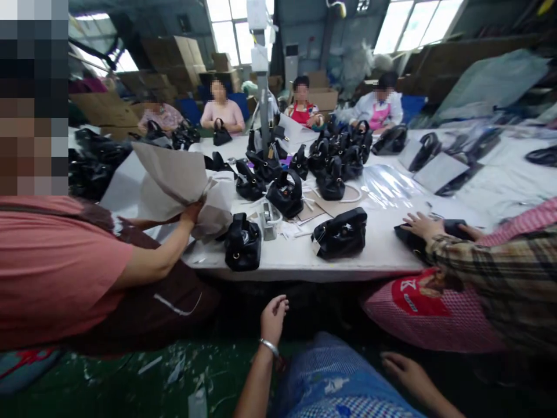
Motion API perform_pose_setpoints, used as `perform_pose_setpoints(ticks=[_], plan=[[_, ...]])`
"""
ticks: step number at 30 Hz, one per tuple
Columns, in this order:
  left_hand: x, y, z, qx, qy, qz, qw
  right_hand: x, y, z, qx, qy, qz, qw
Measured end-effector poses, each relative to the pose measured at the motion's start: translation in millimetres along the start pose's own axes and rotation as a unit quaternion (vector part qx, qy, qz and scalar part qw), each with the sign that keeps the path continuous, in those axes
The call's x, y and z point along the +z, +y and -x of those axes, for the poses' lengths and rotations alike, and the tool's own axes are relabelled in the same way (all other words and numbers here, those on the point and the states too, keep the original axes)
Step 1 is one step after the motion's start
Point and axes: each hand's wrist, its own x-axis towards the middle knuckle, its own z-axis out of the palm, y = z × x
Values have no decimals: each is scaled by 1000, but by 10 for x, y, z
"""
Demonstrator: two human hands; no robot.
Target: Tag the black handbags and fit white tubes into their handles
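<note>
My left hand (pixel 274 318), with a silver bangle at the wrist, hangs in the air below the front edge of the white table (pixel 287 262). Its fingers are loosely bent and a little apart, holding nothing. Lower and to the right, my right hand (pixel 402 371) is near my blue checked apron (pixel 335 377), fingers loosely extended and nothing visible in them. Two black handbags stand closest on the table: one upright (pixel 242 247) with a gold ring, and a wider one (pixel 342 235) with a white tag. Neither hand touches them.
At left, a co-worker in a pink shirt handles large paper sheets (pixel 169 180). On the right, another's hands rest on a black bag (pixel 413 241). Behind stand several black handbags (pixel 333 183), a pole (pixel 263 104) and clear plastic sheets (pixel 387 186). Scraps litter the green floor (pixel 161 377).
</note>
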Motion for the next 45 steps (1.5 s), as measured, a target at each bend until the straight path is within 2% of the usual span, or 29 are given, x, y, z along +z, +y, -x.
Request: perform_pose_setpoints(ticks=[2,4,9,12,15,18,20,22,24,26,28,31,35,38,40,45], plan=[[119,110,-205,15,-38,-22,999,50,-75,-129,-26,-23,-53,998],[280,244,-421,37,-78,-42,995,44,-301,-310,-61,-17,-88,994],[729,589,-992,98,-161,-90,978,-158,-1093,-828,-109,60,-96,988],[1009,737,-1308,115,-189,-122,967,-314,-1391,-1225,-127,124,-77,981],[1295,845,-1587,138,-200,-170,955,-441,-1537,-1702,-141,174,-48,974],[1584,962,-1830,176,-179,-218,943,-529,-1631,-2176,-179,202,-14,963],[1769,1060,-1975,207,-161,-245,933,-576,-1688,-2431,-188,206,26,960],[1943,1171,-2118,237,-149,-265,923,-621,-1741,-2606,-166,188,66,966],[2106,1281,-2271,256,-156,-278,912,-665,-1788,-2701,-133,159,101,973],[2267,1380,-2436,266,-187,-298,898,-703,-1826,-2734,-105,139,126,977],[2433,1457,-2607,269,-234,-355,864,-728,-1853,-2731,-90,125,137,979],[2685,1523,-2834,263,-289,-456,800,-737,-1859,-2713,-79,114,132,982],[2952,1538,-3000,265,-338,-513,743,-713,-1794,-2707,-82,118,106,984],[3056,1521,-3033,279,-363,-542,705,-693,-1720,-2701,-100,124,76,984],[3081,1506,-3051,288,-371,-552,689,-687,-1681,-2692,-112,124,51,985],[3046,1461,-3210,310,-395,-535,680,-686,-1652,-2656,-114,134,-4,984]])
